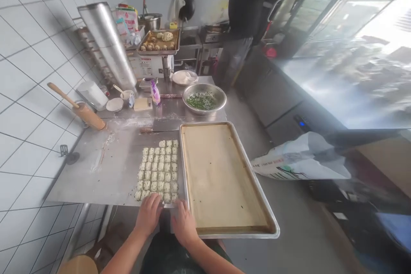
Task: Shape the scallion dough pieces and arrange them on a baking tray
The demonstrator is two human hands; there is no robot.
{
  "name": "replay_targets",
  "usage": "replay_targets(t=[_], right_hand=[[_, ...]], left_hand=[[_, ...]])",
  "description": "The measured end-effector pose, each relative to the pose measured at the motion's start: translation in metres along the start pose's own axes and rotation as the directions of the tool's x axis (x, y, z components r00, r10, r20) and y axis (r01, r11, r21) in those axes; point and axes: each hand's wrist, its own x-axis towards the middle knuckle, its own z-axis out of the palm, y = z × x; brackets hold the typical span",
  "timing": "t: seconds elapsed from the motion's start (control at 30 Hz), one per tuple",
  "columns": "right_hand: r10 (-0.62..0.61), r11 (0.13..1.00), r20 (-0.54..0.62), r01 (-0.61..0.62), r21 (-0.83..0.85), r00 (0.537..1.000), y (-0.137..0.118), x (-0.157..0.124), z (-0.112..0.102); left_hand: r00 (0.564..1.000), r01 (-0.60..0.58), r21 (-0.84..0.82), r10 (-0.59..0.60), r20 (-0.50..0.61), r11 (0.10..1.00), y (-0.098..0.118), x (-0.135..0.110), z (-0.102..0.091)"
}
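Note:
Rows of small dough pieces, pale with green flecks and ridged tops, sit close together on the steel table. My left hand is at their near edge, its stretched fingers touching or just above the front row. Beside the right end of that row is my right hand, fingers extended, close to the tray's left rim. No dough piece shows clearly lifted in either hand; the undersides of the fingers are hidden. To the right lies a large metal baking tray lined with brown paper, bearing a few dark specks.
Behind stand a steel bowl of chopped greens, a flat dark blade, and a purple packet. A rolling pin leans by the tiled wall. Farther back are another filled tray and a person in dark clothes. A white bag is right.

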Motion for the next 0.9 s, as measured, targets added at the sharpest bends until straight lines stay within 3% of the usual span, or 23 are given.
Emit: replay_targets(t=[0.07,0.17,0.4,0.53,0.7,0.9], right_hand=[[0.073,0.996,-0.089,-0.076,-0.038,0.993,-0.005,0.006,0.031],[0.145,0.984,-0.176,-0.161,-0.077,0.974,-0.005,0.015,0.059],[0.138,0.968,-0.222,-0.178,-0.176,0.965,-0.006,0.031,0.082],[0.147,0.952,-0.22,-0.198,-0.232,0.964,-0.011,0.033,0.097],[0.15,0.936,-0.19,-0.201,-0.288,0.97,-0.022,0.027,0.113],[0.131,0.909,-0.157,-0.181,-0.375,0.979,-0.03,0.03,0.109]], left_hand=[[0.992,-0.123,-0.003,0.123,0.015,0.992,-0.015,0.013,0.001],[0.966,-0.253,-0.011,0.253,0.049,0.967,-0.025,0.028,0.003],[0.953,-0.297,-0.002,0.297,0.06,0.955,-0.029,0.035,0.019],[0.953,-0.3,0.011,0.299,0.055,0.954,-0.04,0.03,0.019],[0.962,-0.272,0.03,0.271,0.043,0.962,-0.063,0.017,0.002],[0.994,-0.078,0.104,0.07,0.083,0.992,-0.098,0.002,-0.02]])
